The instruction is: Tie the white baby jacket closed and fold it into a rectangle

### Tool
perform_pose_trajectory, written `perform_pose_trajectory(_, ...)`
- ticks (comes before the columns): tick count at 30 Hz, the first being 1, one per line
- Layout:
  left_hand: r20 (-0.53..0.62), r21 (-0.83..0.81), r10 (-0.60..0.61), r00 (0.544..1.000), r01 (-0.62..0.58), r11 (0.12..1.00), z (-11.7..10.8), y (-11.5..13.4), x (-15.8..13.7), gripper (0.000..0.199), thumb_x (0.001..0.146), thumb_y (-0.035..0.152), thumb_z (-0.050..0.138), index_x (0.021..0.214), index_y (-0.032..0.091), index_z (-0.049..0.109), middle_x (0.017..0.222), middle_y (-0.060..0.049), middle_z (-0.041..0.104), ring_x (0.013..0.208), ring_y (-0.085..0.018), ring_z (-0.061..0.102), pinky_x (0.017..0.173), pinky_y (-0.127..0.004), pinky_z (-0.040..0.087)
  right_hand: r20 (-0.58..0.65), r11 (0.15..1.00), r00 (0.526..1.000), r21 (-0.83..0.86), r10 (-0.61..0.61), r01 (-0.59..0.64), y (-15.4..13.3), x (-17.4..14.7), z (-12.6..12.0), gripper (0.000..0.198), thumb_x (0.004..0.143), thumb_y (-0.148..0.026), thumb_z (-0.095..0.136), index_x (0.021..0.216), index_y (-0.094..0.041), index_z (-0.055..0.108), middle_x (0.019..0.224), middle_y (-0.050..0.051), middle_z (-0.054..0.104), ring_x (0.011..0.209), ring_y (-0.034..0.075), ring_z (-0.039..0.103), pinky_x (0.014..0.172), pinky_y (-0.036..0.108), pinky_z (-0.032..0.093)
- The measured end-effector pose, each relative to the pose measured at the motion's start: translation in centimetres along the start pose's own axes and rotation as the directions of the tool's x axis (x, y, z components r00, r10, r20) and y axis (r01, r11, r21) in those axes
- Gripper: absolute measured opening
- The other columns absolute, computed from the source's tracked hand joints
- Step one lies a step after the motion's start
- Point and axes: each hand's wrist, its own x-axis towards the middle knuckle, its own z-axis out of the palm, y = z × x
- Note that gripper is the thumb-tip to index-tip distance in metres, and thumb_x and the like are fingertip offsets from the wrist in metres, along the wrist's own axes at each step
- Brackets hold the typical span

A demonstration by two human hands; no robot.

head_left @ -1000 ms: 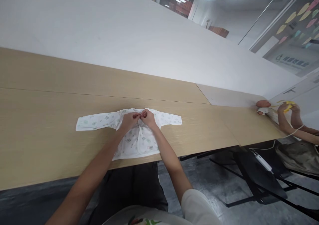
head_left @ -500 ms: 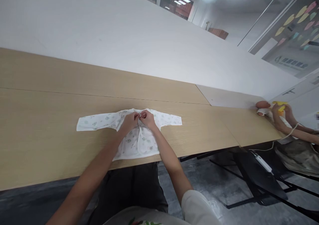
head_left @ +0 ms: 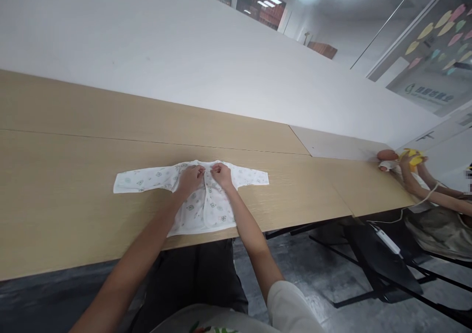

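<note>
A small white long-sleeved baby shirt [head_left: 195, 210] with a sparse print lies front up on the table, both sleeves spread out sideways. My left hand [head_left: 191, 178] rests on its upper chest, fingers pinched at the front opening just below the neckline. Across the opening, my right hand [head_left: 221, 174] is closed with its fingertips on the other side of the front. A narrow gap of cloth shows between the two hands. Whatever small part of the shirt is between the fingertips is too small to make out.
The long wooden table [head_left: 66, 215] runs along a white partition wall [head_left: 147, 62]. At the far right another person's hands [head_left: 409, 163] hold a yellow thing [head_left: 415, 157] beside a doll [head_left: 388, 157]. A black folding chair [head_left: 379, 259] with a white power strip [head_left: 387, 242] stands below the table.
My hands have parted slightly at the neckline, the right one shifting a little to the right. The shirt stays in place. The other person's yellow thing has changed shape.
</note>
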Motion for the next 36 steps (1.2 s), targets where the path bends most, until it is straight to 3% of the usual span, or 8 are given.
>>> perform_pose_trajectory(3, 0.018, 0.077, 0.004, 1.000, -0.005, 0.997, -0.7, 0.1, -0.4, 0.022, 0.079, 0.025, 0.052, 0.086, 0.019, 0.072, 0.093, -0.011, 0.071, 0.094, -0.029, 0.062, 0.088, -0.039, 0.047, 0.027, 0.991, 0.999, -0.126, -0.041, 0.044, -0.5, -0.5, -0.6, 0.008, 0.077, -0.013, 0.061, 0.075, -0.019, 0.065, 0.078, 0.000, 0.070, 0.076, 0.013, 0.063, 0.077, 0.024, 0.049)
perform_pose_trajectory(6, 0.073, 0.144, 0.007, 0.997, -0.018, 0.989, -1.4, 0.6, -1.3, 0.023, 0.080, 0.032, 0.056, 0.079, 0.020, 0.075, 0.087, -0.012, 0.068, 0.093, -0.031, 0.062, 0.089, -0.043, 0.046, 0.162, 0.976, 0.986, -0.204, -0.048, 0.081, -0.9, -1.6, -1.0, 0.012, 0.080, -0.021, 0.066, 0.069, -0.018, 0.066, 0.073, 0.000, 0.069, 0.073, 0.014, 0.063, 0.070, 0.023, 0.046)
perform_pose_trajectory(10, 0.183, 0.160, 0.023, 0.983, -0.053, 0.986, -2.1, 1.3, -2.5, 0.023, 0.081, 0.029, 0.057, 0.087, 0.022, 0.078, 0.093, -0.011, 0.068, 0.099, -0.031, 0.060, 0.094, -0.045, 0.042, 0.284, 0.949, 0.958, -0.286, -0.049, 0.133, -1.1, -3.2, -1.1, 0.015, 0.080, -0.023, 0.067, 0.067, -0.017, 0.068, 0.069, 0.000, 0.068, 0.068, 0.014, 0.061, 0.064, 0.022, 0.041)
perform_pose_trajectory(14, 0.242, 0.147, 0.028, 0.970, -0.066, 0.987, -2.5, 1.7, -3.1, 0.026, 0.084, 0.028, 0.056, 0.099, 0.023, 0.078, 0.099, -0.010, 0.068, 0.100, -0.029, 0.059, 0.096, -0.046, 0.039, 0.269, 0.946, 0.962, -0.300, -0.039, 0.123, -0.8, -4.0, -0.9, 0.009, 0.079, -0.023, 0.068, 0.072, -0.017, 0.071, 0.074, 0.002, 0.071, 0.072, 0.014, 0.063, 0.065, 0.022, 0.041)
perform_pose_trajectory(18, 0.254, 0.112, 0.040, 0.966, -0.071, 0.991, -2.6, 2.0, -3.3, 0.027, 0.087, 0.033, 0.056, 0.099, 0.023, 0.078, 0.096, -0.009, 0.068, 0.097, -0.026, 0.060, 0.094, -0.043, 0.040, 0.246, 0.957, 0.968, -0.264, -0.054, 0.120, -0.5, -4.4, -1.1, 0.009, 0.079, -0.017, 0.065, 0.074, -0.017, 0.072, 0.074, 0.001, 0.071, 0.075, 0.014, 0.063, 0.068, 0.021, 0.042)
perform_pose_trajectory(23, 0.180, 0.099, 0.101, 0.978, -0.121, 0.988, -1.9, 1.9, -3.5, 0.029, 0.085, 0.043, 0.056, 0.088, 0.023, 0.077, 0.089, -0.008, 0.069, 0.092, -0.026, 0.061, 0.091, -0.041, 0.042, 0.196, 0.981, 0.979, -0.178, -0.046, 0.082, -0.2, -4.6, -1.5, 0.011, 0.076, -0.014, 0.061, 0.070, -0.016, 0.071, 0.070, -0.002, 0.068, 0.073, 0.013, 0.062, 0.070, 0.020, 0.044)
perform_pose_trajectory(27, 0.117, 0.028, 0.167, 0.979, -0.171, 0.985, -1.4, 1.6, -3.4, 0.027, 0.083, 0.040, 0.055, 0.078, 0.022, 0.075, 0.086, -0.010, 0.070, 0.089, -0.027, 0.062, 0.091, -0.040, 0.044, 0.164, 0.994, 0.986, -0.109, 0.005, 0.014, -0.1, -4.5, -1.7, 0.009, 0.073, -0.012, 0.062, 0.068, -0.016, 0.069, 0.072, -0.001, 0.069, 0.073, 0.014, 0.063, 0.071, 0.021, 0.045)
perform_pose_trajectory(36, 0.094, -0.048, 0.146, 0.985, -0.141, 0.989, -1.3, 1.9, -3.5, 0.030, 0.082, 0.043, 0.053, 0.079, 0.023, 0.075, 0.087, -0.011, 0.071, 0.090, -0.028, 0.063, 0.093, -0.041, 0.046, 0.138, 0.996, 0.990, -0.083, 0.034, -0.023, -0.1, -4.4, -1.8, 0.010, 0.072, -0.010, 0.060, 0.068, -0.016, 0.068, 0.071, -0.001, 0.069, 0.074, 0.014, 0.063, 0.070, 0.021, 0.046)
